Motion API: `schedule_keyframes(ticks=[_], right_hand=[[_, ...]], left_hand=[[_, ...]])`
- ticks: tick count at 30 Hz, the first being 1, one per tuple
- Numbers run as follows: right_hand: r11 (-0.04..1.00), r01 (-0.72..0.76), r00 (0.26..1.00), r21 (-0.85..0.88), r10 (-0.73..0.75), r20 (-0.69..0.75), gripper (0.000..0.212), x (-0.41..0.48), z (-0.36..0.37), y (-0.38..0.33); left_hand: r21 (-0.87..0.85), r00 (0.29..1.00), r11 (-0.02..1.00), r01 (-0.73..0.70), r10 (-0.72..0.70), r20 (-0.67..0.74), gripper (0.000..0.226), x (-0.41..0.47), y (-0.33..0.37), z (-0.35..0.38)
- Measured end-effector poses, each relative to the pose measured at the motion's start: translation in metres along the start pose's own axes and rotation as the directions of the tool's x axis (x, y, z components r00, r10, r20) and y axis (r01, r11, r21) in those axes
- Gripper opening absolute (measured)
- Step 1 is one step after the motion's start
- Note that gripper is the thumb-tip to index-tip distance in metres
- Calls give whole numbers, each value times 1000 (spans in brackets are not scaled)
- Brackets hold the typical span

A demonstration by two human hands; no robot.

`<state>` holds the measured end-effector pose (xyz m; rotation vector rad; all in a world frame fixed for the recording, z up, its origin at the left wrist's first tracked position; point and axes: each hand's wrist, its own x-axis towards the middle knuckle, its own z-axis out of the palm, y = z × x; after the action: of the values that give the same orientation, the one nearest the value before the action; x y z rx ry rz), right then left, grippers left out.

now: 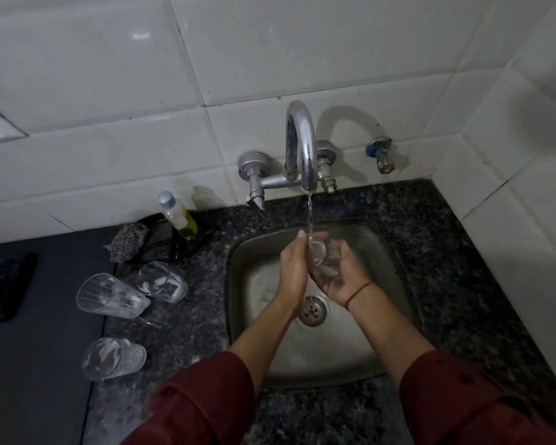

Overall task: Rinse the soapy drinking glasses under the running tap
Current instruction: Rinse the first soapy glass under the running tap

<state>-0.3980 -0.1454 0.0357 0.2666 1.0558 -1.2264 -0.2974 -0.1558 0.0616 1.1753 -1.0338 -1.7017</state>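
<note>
A clear drinking glass (322, 255) lies tilted between both hands over the steel sink (247, 252), its mouth turned toward the thin stream of water (310, 216) falling from the chrome tap (302, 146). My right hand (341, 277) cups the glass from below and the right. My left hand (294, 271) presses against its mouth side, fingers up by the stream. Three soapy glasses lie on their sides on the counter to the left: one (109, 296), one (162, 282) and one (113, 358).
A dish-soap bottle (178, 215) and a scrub pad (127, 241) sit at the back left of the dark granite counter (446, 252). A small wall valve (381, 155) sticks out right of the tap. White tiled walls close the back and right. The drain (313, 311) lies below my wrists.
</note>
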Motion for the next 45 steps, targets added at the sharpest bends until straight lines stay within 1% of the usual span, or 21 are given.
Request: schedule_keyframes(ticks=[4, 6, 9, 11, 12, 14, 16, 18, 20, 22, 23, 24, 26, 28, 30, 32, 36, 38, 41, 43, 45], right_hand=[[999, 24, 998, -48, -27, -54, 46, 5, -2, -1], [989, 77, 992, -130, -89, -89, 49, 7, -2, -3], [950, 170, 963, -263, -217, -163, 43, 1, 3, -8], [903, 219, 922, -371, -316, -226, 36, -4, 9, -6], [863, 243, 893, -443, -377, -246, 33, -5, 12, -4], [739, 280, 833, -613, -504, -227, 37, -9, 15, 3], [641, 316, 787, -700, -588, -184, 37, -15, 16, 7], [562, 358, 746, -745, -652, -133, 36, -18, 12, 5], [465, 455, 725, -760, -688, 13, 32, -19, 6, 2], [428, 575, 720, -697, -670, 183, 27, -22, 5, 2], [460, 599, 725, -655, -659, 201, 30, -20, 4, 3], [508, 615, 728, -603, -660, 187, 30, -19, 4, 3], [596, 605, 740, -528, -665, 98, 12, -18, 4, 3], [728, 543, 780, -419, -622, -71, 6, -15, 4, 4], [868, 442, 826, -228, -493, -274, 9, -10, 1, 2], [934, 351, 877, -61, -351, -328, 19, -5, 0, -1], [964, 257, 937, -63, -264, -228, 62, 5, -1, 0], [968, 231, 949, -96, -246, -196, 69, 7, 0, 1], [947, 276, 925, -168, -308, -221, 46, -3, 11, 0], [888, 346, 864, -301, -427, -267, 23, -9, 18, 0], [783, 407, 782, -470, -565, -262, 21, -15, 24, 4]], left_hand=[[243, 978, 947, -210, 201, 64, 31, -3, -6, -8], [444, 919, 805, -394, 339, 201, 20, -3, -6, -19], [586, 836, 597, -548, 409, 366, 48, -10, -5, -30], [718, 881, 512, -472, 312, 357, 68, -14, -8, -29], [798, 920, 462, -388, 251, 301, 66, -16, -8, -26], [909, 976, 372, -188, 176, 129, 39, -15, -1, -20], [938, 992, 333, -98, 112, 64, 27, -10, 8, -15], [921, 993, 375, -108, 4, 115, 20, -1, 14, -16], [803, 947, 596, 16, -267, 179, 8, 8, 20, -22], [561, 775, 769, 306, -544, 322, 15, 9, 24, -33], [450, 697, 786, 424, -600, 392, 19, 8, 24, -37], [367, 661, 792, 487, -609, 437, 20, 6, 23, -40], [319, 715, 830, 457, -556, 424, 13, 4, 17, -37], [392, 861, 882, 264, -398, 316, 13, 2, 11, -28], [462, 952, 885, 54, -186, 245, 45, 3, 5, -19], [555, 967, 826, -97, -54, 248, 63, 4, 2, -14], [615, 955, 761, -208, 20, 297, 67, 4, 0, -17], [621, 947, 744, -247, 50, 316, 68, 6, 1, -20], [669, 941, 676, -307, 109, 321, 70, 7, 5, -23], [746, 938, 573, -340, 156, 309, 72, 11, 9, -24], [782, 950, 542, -307, 131, 282, 60, 17, 14, -23]])
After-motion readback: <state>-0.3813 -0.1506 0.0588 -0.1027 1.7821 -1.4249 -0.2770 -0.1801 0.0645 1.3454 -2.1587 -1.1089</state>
